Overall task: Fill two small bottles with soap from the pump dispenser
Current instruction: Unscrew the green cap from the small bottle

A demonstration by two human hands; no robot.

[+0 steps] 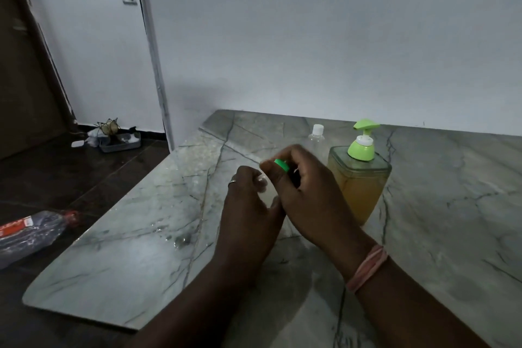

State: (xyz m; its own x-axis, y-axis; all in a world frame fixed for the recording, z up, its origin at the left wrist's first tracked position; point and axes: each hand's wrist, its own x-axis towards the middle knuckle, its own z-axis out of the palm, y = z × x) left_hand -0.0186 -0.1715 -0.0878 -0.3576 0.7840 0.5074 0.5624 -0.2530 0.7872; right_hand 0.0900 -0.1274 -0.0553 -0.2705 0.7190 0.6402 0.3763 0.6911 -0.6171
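A square clear pump dispenser (359, 178) with a light green pump head holds amber soap and stands on the marble counter (141, 234). Behind it, to the left, stands a small clear bottle with a white cap (317, 137). In front of the dispenser my left hand (250, 206) grips a second small clear bottle (269, 195), mostly hidden by my fingers. My right hand (305, 195) pinches that bottle's green cap (282, 164) at the top.
The counter's left edge drops to a dark floor, where a plastic-wrapped bundle (31, 232) lies. A grey tray (118, 141) with odds and ends sits on the floor by the far wall. A white wall backs the counter.
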